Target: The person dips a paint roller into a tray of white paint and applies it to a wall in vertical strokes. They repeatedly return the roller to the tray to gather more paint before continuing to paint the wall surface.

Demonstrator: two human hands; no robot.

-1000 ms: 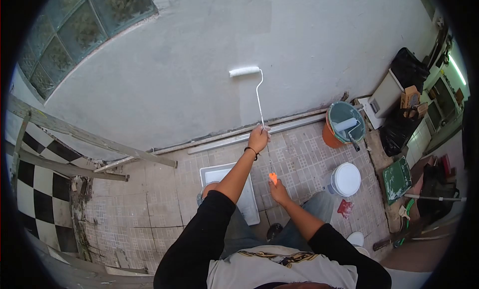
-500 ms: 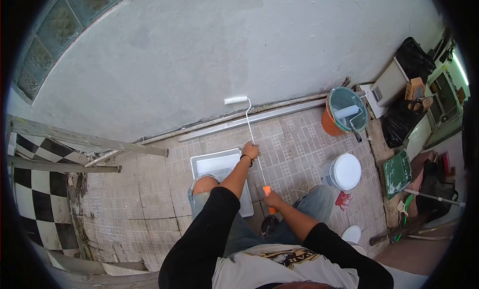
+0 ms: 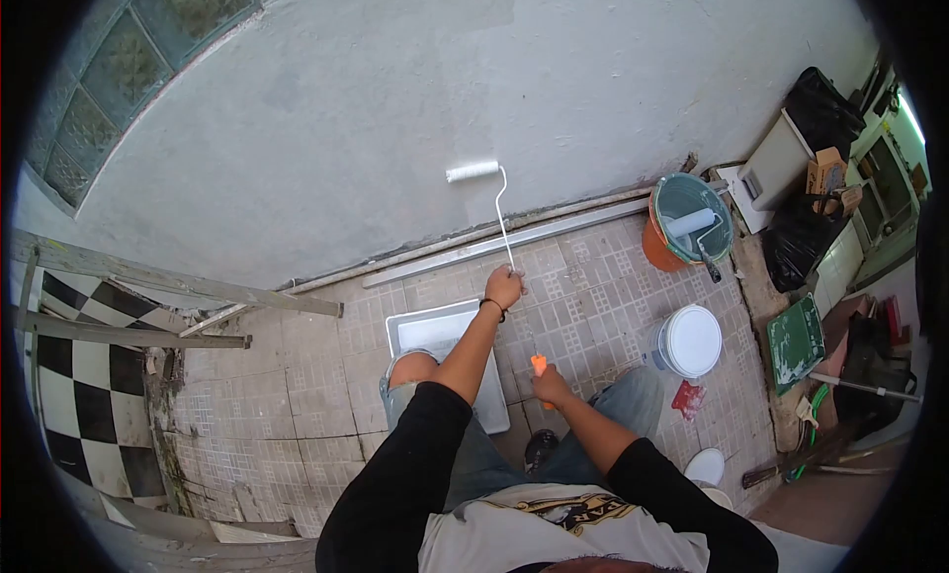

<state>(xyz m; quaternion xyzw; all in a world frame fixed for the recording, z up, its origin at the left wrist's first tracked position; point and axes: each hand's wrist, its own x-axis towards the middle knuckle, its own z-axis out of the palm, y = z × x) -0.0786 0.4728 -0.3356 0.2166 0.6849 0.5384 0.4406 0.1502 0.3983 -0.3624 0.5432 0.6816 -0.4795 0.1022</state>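
A white paint roller lies against the grey wall, a little above its foot. My left hand is closed round the thin metal rod of the roller, partway along it. Lower and to the right, my right hand grips the orange handle of the same roller. The white paint tray rests on the tiled floor beside my left forearm, partly hidden by my arm and knee.
An orange bucket holds a second roller at the right. Near it stand a white lidded bucket, a red rag and a green board. Wooden bars jut in from the left; a metal bar runs along the wall.
The roller has moved up the wall. Both hands have shifted slightly forward with it, still holding the rod and the handle. The view has shifted a little.
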